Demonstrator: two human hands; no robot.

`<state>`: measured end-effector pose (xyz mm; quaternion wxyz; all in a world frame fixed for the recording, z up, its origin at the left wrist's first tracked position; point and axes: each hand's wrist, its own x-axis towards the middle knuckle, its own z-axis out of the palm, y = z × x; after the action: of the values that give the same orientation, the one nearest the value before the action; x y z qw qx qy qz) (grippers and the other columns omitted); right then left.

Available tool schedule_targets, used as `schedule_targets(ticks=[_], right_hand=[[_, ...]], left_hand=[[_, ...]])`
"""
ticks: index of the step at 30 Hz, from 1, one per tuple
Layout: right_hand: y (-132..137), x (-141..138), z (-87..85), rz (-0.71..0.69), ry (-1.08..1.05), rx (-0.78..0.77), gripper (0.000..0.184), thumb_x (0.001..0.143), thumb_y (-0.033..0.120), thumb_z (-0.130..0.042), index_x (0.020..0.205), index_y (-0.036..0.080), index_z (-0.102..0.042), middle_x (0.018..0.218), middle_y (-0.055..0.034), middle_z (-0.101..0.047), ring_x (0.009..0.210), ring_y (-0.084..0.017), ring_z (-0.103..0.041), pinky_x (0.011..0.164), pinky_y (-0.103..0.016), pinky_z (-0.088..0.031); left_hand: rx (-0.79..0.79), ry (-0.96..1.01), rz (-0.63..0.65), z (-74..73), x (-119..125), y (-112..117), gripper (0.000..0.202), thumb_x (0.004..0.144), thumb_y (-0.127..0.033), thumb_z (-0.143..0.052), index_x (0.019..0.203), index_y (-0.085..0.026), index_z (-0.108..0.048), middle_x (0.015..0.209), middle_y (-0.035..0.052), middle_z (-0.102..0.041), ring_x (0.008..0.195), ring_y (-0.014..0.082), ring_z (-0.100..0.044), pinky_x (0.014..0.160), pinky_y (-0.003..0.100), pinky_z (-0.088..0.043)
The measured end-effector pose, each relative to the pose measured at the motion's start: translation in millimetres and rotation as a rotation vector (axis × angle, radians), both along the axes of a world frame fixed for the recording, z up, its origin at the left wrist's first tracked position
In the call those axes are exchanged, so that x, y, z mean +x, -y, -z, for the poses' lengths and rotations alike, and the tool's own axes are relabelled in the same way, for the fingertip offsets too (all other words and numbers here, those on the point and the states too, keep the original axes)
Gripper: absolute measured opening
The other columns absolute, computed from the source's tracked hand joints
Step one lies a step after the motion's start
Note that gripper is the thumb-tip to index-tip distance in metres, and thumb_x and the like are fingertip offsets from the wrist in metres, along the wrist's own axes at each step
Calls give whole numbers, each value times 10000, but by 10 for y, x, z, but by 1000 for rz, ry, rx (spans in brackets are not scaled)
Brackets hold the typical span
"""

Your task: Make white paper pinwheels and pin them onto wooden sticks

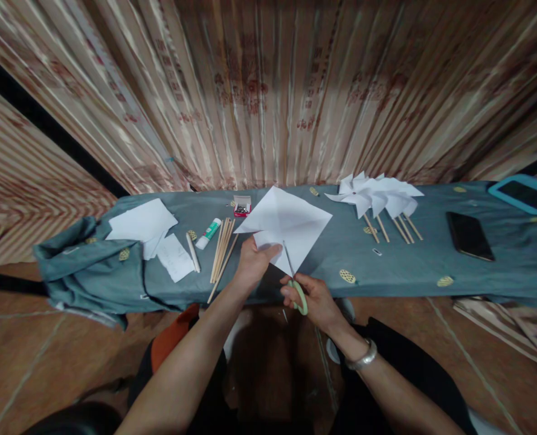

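My left hand (254,261) pinches the near corner of a white square paper sheet (289,226), holding it tilted above the table's front edge. Green-handled scissors (295,284) are gripped in my right hand (313,299), their blades pointing up into the paper's lower corner along a diagonal crease. A metal bangle sits on my right wrist. Both hands hover in front of the low table covered in a blue-grey cloth (386,266).
On the cloth lie wooden sticks (223,248), a glue stick (209,234), a small red box of pins (241,207), white paper sheets (144,226), several finished paper pinwheels (377,199), a black phone (470,235) and a blue-cased tablet (524,193). A curtain hangs behind.
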<state>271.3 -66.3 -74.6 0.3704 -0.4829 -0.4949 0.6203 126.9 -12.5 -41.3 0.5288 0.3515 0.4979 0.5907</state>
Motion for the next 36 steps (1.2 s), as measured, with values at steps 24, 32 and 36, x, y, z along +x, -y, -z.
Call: schedule_targets(ticks=[24,32,36], right_hand=[[-23,0,-66,26,24,18,474,627,594,-759,799,157,-694,556,-7,-647,489,-116,-545,467,-235,-405],[-15,-27,-124,63,15,-3,460,594,587,-783,751,167,-681,524,5,-632,476,-116,-543,457,-236,-416],[-11,-17,-102,61,12,5,462,598,584,-783,760,163,-679,531,2,-638,477,-116,-544,463,-239,-415]], left_hand=[[-18,-19,48,36,60,39,254,509,-214,-779,722,-138,-664,637,-15,-642,566,120,-547,584,247,-432],[-19,-20,33,35,70,31,230,513,-196,-778,705,-137,-666,654,-3,-656,579,123,-557,599,246,-441],[-6,-20,27,35,75,37,218,515,-183,-779,701,-136,-674,655,-2,-664,575,119,-557,590,237,-441]])
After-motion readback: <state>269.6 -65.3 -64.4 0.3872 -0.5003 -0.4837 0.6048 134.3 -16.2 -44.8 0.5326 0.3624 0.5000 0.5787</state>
